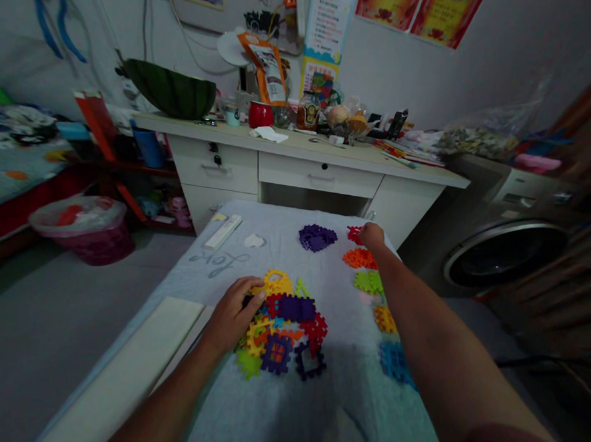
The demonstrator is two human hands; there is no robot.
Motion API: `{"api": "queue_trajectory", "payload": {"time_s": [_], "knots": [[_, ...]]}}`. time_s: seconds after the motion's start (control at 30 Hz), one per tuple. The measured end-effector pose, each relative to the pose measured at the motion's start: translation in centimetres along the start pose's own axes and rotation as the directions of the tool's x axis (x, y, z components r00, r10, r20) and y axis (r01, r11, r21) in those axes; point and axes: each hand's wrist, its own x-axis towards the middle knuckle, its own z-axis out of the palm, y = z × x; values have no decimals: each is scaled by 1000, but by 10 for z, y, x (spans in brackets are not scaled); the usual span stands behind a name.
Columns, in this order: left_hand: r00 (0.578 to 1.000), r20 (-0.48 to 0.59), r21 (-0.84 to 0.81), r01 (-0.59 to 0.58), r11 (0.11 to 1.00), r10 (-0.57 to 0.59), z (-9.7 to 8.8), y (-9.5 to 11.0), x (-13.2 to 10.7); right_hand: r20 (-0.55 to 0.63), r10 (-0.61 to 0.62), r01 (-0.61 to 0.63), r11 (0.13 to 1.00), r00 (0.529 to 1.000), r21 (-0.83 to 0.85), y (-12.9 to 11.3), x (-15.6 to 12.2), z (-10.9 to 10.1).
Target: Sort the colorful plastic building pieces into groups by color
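A heap of mixed colourful interlocking plastic tiles [288,334] lies in the middle of a cloth-covered table [324,409]. My left hand [232,314] rests on the heap's left edge, fingers curled against a yellow tile [277,283]. My right hand [372,237] reaches to the far right corner and closes on the red tile pile [355,234]. Sorted piles run along the right edge: purple [317,237], orange [360,258], green [369,282], yellow [384,318], blue [394,360].
A white box [223,231] lies at the table's far left and a pale board [131,364] along the left edge. Beyond stand a cluttered white desk [299,158], a washing machine [508,251], a pink bin [82,228] and a bed [8,163].
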Motion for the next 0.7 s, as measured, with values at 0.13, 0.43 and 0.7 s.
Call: {"api": "queue_trajectory", "payload": {"time_s": [0.13, 0.43, 0.7], "knots": [[1000, -3, -4, 8, 1000, -8, 1, 0, 0, -21, 42, -43, 998, 999, -41, -3, 6, 9], [1000, -28, -5, -8, 1000, 8, 1, 2, 0, -30, 5, -5, 1000, 1000, 6, -4, -8, -9], [999, -20, -12, -29, 999, 29, 1, 2, -1, -63, -98, 105, 989, 993, 105, -12, -41, -39]]}}
